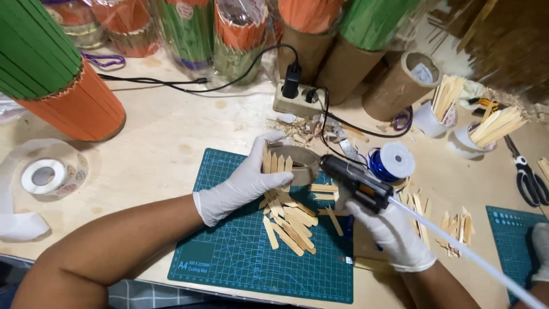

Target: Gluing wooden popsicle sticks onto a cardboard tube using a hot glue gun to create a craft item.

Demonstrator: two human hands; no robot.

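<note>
My left hand (247, 180), in a white glove, grips a short brown cardboard ring (301, 162) with pointed wooden sticks glued upright along its side. My right hand (394, 234), also gloved, holds a black hot glue gun (355, 182) whose nozzle points at the ring; a long white glue stick (469, 257) trails out of its back toward the lower right. Loose pointed wooden sticks (291, 220) lie in a pile on the teal cutting mat (229, 257) just under both hands.
Green and orange stick-covered lanterns (51, 74) stand left and along the back. A power strip (297, 97) with black cables, cardboard tubes (397, 86), cups of sticks (440, 109), a blue wire spool (390, 163), scissors (529, 177), a tape roll (48, 174). Another person's gloved hand (540, 246) rests on a second mat at right.
</note>
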